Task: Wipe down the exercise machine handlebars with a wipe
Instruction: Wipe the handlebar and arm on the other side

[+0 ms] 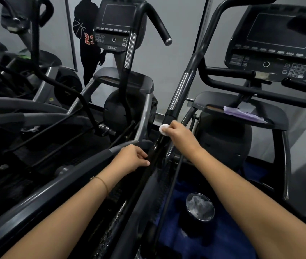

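Observation:
A long black handlebar (183,86) with a chrome grip section runs diagonally from the upper right down to the middle of the head view. My right hand (181,135) wraps around its lower black part and pinches a small white wipe (163,129) against the bar. Lower on the same bar, my left hand (133,158) holds the black tube with thumb and curled fingers. A second handlebar (129,51) of the neighbouring machine rises at centre left.
Two console screens (119,25) (279,40) stand ahead. A purple wipe packet (243,114) lies on the right machine's shelf. A black bin (199,207) with crumpled wipes sits on the blue floor between my arms. A figure in dark clothing (86,43) is seen on the wall or mirror ahead.

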{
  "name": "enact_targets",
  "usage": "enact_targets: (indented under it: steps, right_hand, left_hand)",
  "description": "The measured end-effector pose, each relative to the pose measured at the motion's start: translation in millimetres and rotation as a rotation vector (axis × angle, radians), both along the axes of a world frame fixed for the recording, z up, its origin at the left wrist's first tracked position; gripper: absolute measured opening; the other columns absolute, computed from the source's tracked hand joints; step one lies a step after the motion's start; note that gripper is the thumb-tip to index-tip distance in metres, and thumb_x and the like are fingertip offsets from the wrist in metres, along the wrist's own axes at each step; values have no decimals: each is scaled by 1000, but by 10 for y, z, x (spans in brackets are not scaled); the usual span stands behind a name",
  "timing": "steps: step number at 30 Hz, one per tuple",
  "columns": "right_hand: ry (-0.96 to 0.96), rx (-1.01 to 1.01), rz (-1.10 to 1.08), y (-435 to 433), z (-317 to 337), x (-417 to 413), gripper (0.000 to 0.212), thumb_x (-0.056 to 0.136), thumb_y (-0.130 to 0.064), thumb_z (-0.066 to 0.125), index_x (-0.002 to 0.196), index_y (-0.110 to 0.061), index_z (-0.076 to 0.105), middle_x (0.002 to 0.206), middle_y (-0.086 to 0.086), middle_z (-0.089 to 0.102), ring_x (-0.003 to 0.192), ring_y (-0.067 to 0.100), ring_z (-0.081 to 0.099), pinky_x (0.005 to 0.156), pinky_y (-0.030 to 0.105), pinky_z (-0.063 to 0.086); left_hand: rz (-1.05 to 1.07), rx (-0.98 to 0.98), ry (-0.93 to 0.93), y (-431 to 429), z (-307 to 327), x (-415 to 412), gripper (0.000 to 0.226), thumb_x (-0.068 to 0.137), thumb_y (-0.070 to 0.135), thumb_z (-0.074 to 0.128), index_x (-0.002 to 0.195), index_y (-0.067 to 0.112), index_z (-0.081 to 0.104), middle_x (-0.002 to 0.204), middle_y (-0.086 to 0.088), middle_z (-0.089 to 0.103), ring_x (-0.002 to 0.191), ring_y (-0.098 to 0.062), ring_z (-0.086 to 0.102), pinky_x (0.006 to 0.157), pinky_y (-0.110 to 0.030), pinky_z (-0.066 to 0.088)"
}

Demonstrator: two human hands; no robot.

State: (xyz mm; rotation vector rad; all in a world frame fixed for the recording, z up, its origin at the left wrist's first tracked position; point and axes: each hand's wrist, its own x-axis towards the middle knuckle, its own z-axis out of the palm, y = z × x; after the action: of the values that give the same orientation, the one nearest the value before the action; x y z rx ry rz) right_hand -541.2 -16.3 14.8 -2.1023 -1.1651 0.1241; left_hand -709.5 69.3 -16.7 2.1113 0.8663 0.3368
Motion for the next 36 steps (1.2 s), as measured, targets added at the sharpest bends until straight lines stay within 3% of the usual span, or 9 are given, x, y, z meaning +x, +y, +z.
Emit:
enact_targets:
  steps: [4,8,15,18,22,26,31,34,36]
  right_hand:
    - [39,154,-71,64,163,49,29,90,-33,49,78,-8,45,73,1,44,67,19,43,60,35,31]
    - [76,74,31,-56,-79,-124,36,91,-39,49,79,-5,46,74,2,43,66,15,42,60,31,31]
    - [104,192,-68,14,2,-19,27,90,-32,52,66,-27,42,74,-4,42,66,13,39,62,29,30]
    - [174,175,-64,-14,-149,-120,32,89,-40,51,70,-16,42,68,-3,41,61,13,39,60,34,31]
    - [76,82,-19,-62,-70,-52,31,84,-47,51,68,-22,42,69,-5,42,62,13,39,58,31,30]
    - [-95,33,-6,13,-80,-82,13,82,-49,30,73,-45,39,93,-7,42,77,9,39,64,19,31]
    - [-50,36,35,-142,-351,-203,34,82,-48,56,64,-22,40,65,-8,42,60,10,40,61,32,31]
    - [-61,127,16,-104,-305,-232,17,84,-43,46,68,-40,45,83,-7,46,74,10,42,68,22,34]
    - [-128,110,19,-76,-440,-308,25,93,-30,44,76,-48,40,94,-4,44,83,12,42,73,18,33]
  left_hand:
    - [-12,50,9,25,-46,7,30,77,24,76,105,15,70,84,2,64,74,-7,57,53,-13,41]
    - [-12,46,1,59,-101,8,31,76,26,76,105,18,70,85,4,65,79,-10,61,66,-18,45]
    - [-20,64,8,54,-134,11,31,77,28,75,106,18,70,97,2,69,94,-15,65,83,-28,50]
    - [-23,67,7,48,-126,6,33,78,28,74,109,18,69,101,2,68,95,-14,64,85,-28,50]
    - [-32,78,4,35,-107,-12,33,79,27,73,110,17,68,99,2,68,93,-14,63,80,-24,47]
    - [-27,74,3,24,-92,-15,32,79,27,73,109,17,68,100,1,69,95,-15,64,82,-26,48]
    - [-29,66,10,30,-103,-4,33,79,27,74,110,18,68,102,1,69,96,-15,64,86,-28,50]
    - [-26,70,17,10,-79,-18,33,80,27,73,110,17,68,104,0,69,97,-16,64,86,-28,50]
    - [-22,76,18,6,-74,-18,33,80,27,73,111,17,67,105,0,69,98,-15,64,88,-29,50]
